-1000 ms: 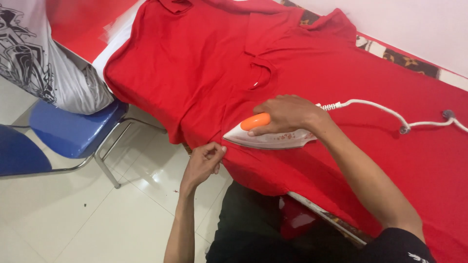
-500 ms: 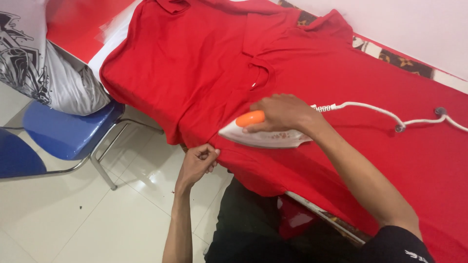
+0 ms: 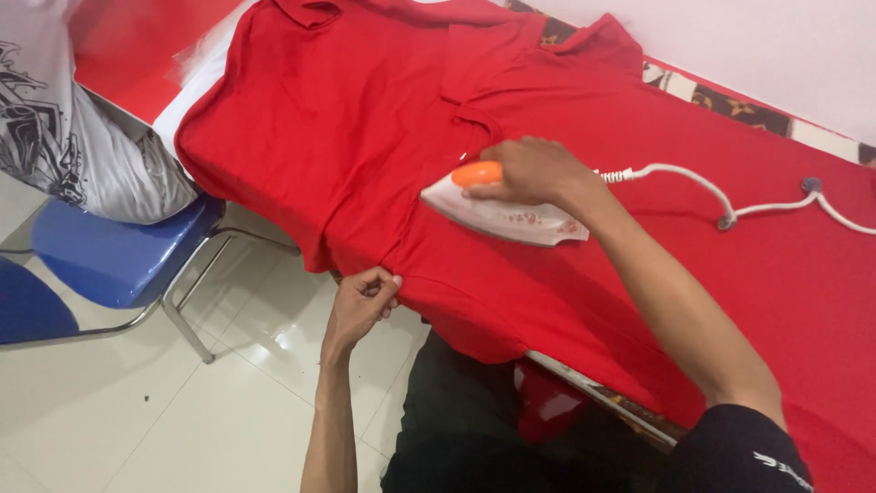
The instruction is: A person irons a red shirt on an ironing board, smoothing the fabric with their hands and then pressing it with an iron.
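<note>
A red shirt (image 3: 347, 119) lies spread over a red-covered table (image 3: 785, 265), its lower edge hanging off the near side. My right hand (image 3: 534, 169) grips the orange handle of a white iron (image 3: 506, 217), which rests flat on the shirt just below the neckline. My left hand (image 3: 363, 301) pinches the shirt's hanging edge at the table's near side and pulls it taut. The iron's white cord (image 3: 703, 187) trails right across the cloth.
A blue chair (image 3: 119, 256) with metal legs stands at the left, with a white printed bag or garment (image 3: 64, 137) on it. A second blue seat (image 3: 27, 306) shows at the far left. White floor tiles (image 3: 182, 411) lie below. A pale wall (image 3: 776, 46) backs the table.
My right hand has slid the iron up the shirt, away from the near edge toward the neckline. My left hand has kept its pinch on the edge.
</note>
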